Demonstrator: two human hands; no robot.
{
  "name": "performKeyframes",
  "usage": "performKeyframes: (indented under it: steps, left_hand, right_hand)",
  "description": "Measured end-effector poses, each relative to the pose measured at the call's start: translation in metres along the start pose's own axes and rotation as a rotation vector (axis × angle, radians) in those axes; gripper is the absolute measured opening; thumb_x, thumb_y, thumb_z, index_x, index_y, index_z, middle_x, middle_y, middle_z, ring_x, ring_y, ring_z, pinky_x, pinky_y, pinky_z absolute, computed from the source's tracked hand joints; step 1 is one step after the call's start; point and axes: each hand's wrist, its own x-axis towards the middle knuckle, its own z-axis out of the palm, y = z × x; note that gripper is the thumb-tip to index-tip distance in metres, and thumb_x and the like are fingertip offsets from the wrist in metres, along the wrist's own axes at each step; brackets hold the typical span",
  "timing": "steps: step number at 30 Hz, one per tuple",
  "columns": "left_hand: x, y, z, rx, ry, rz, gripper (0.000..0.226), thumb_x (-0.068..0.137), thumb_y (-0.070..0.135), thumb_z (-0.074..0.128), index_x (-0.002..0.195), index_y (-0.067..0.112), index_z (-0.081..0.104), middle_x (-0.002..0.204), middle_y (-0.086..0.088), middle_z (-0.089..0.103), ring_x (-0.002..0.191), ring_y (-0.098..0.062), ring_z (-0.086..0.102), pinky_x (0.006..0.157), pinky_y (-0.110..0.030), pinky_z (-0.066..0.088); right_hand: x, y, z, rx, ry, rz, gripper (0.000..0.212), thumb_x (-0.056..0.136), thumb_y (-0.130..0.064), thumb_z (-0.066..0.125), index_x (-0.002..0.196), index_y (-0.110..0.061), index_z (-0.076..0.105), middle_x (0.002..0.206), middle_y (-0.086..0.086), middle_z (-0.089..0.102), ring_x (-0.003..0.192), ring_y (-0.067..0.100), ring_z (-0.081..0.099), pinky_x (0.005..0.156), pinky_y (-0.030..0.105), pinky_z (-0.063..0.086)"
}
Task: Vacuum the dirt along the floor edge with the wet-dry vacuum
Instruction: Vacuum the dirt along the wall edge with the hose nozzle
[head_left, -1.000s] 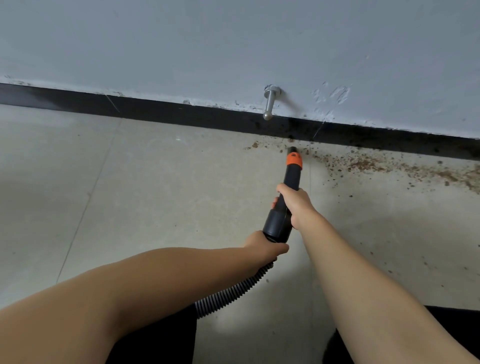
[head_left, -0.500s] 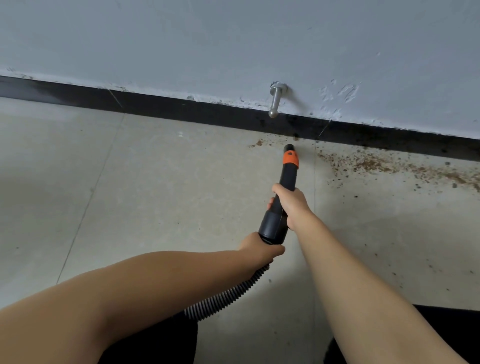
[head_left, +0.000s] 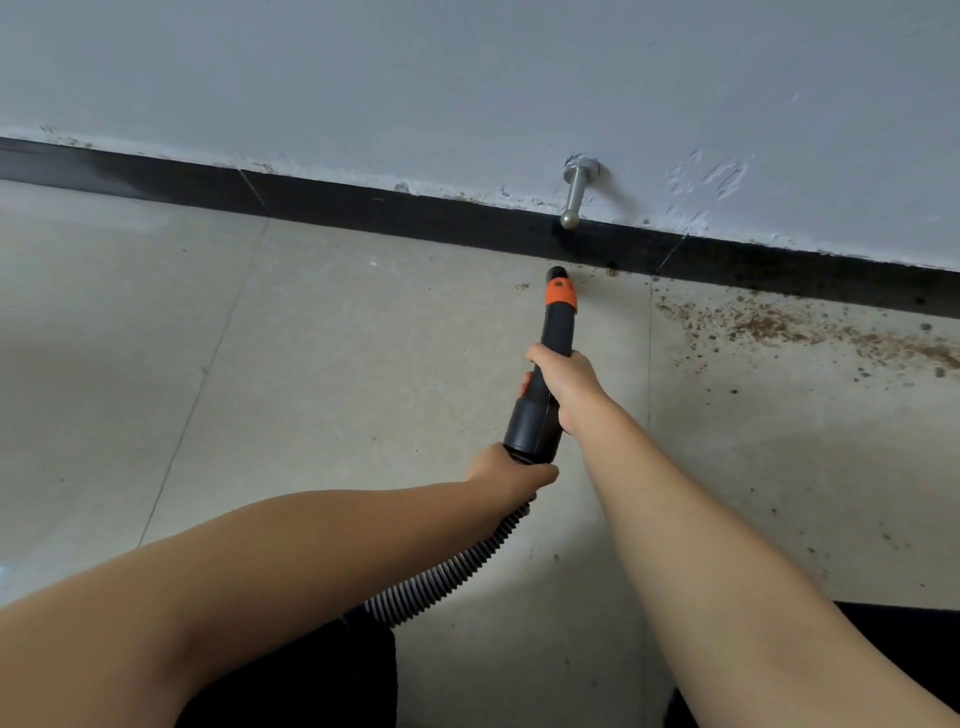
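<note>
From the head camera, the right hand (head_left: 566, 384) is wrapped around the middle of the black vacuum nozzle (head_left: 545, 374), fingers curled under the tube and the thumb lying over its top side. The right forearm runs in from the lower right, nearly straight, with the wrist in line with the tube. The left hand (head_left: 511, 473) closes around the ribbed hose (head_left: 452, 571) right where it enters the wide rear collar of the nozzle; its fingers are tucked beneath and mostly hidden, so only the knuckles and thumb side show. The left forearm crosses in from the lower left, below the nozzle and angled up toward it.

The nozzle points away from the person toward the black baseboard (head_left: 363, 208), its orange band (head_left: 560, 293) just behind the tip. The tip sits close to the baseboard; whether it touches the floor cannot be told. A metal door stopper (head_left: 574, 195) juts from the wall just above the baseboard, slightly right of the tip. A few brown crumbs lie beside the tip, and the main band of dirt (head_left: 779, 327) spreads along the floor (head_left: 260, 389) under the baseboard, to the right of the nozzle. The hose curves back from the nozzle toward the person's dark clothing at the bottom edge.
</note>
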Motion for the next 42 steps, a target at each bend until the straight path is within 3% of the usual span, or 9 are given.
performKeyframes:
  steps: [6, 13, 20, 34, 42]
  left_hand:
    - [0.004, 0.017, 0.007, 0.08, -0.081, 0.034, 0.03, 0.077, 0.023, 0.068, 0.103, 0.012, 0.056, 0.073, -0.005, 0.059, 0.059, -0.019, 0.055, 0.062, -0.028, 0.049]
    - [0.001, 0.016, 0.011, -0.061, -0.037, 0.01, 0.027, 0.079, 0.018, 0.067, 0.101, 0.009, 0.055, 0.068, -0.006, 0.055, 0.055, -0.02, 0.051, 0.06, -0.029, 0.048]
    - [0.007, 0.024, 0.004, -0.045, 0.001, 0.04, 0.029, 0.078, 0.02, 0.068, 0.102, 0.008, 0.056, 0.069, -0.005, 0.056, 0.055, -0.02, 0.052, 0.062, -0.029, 0.049]
    - [0.013, 0.047, 0.054, 0.111, -0.135, 0.046, 0.034, 0.08, 0.021, 0.067, 0.108, 0.006, 0.055, 0.072, -0.006, 0.057, 0.054, -0.017, 0.052, 0.053, -0.024, 0.045]
    - [0.001, 0.023, 0.046, 0.013, -0.096, -0.014, 0.032, 0.079, 0.018, 0.066, 0.106, 0.006, 0.054, 0.071, -0.007, 0.054, 0.056, -0.02, 0.051, 0.062, -0.03, 0.048]
  right_hand:
    - [0.003, -0.007, -0.024, 0.087, 0.126, -0.004, 0.01, 0.085, -0.007, 0.055, 0.083, -0.012, 0.046, 0.064, 0.006, 0.051, 0.05, 0.019, 0.05, 0.054, 0.028, 0.048]
    - [0.008, -0.017, -0.007, -0.078, -0.005, 0.014, 0.012, 0.085, -0.009, 0.058, 0.091, -0.01, 0.048, 0.065, 0.007, 0.054, 0.049, 0.018, 0.052, 0.053, 0.028, 0.048]
    - [0.011, -0.027, 0.0, -0.072, -0.042, 0.004, 0.013, 0.085, -0.009, 0.058, 0.091, -0.011, 0.047, 0.067, 0.007, 0.054, 0.051, 0.018, 0.053, 0.057, 0.03, 0.05]
    - [0.016, -0.03, -0.074, 0.021, 0.163, 0.009, 0.011, 0.086, -0.01, 0.056, 0.092, -0.011, 0.048, 0.068, 0.006, 0.055, 0.053, 0.017, 0.053, 0.055, 0.029, 0.05]
    - [0.005, -0.013, -0.052, -0.052, 0.048, 0.01, 0.012, 0.086, -0.009, 0.058, 0.092, -0.011, 0.047, 0.066, 0.007, 0.055, 0.05, 0.018, 0.053, 0.053, 0.027, 0.049]
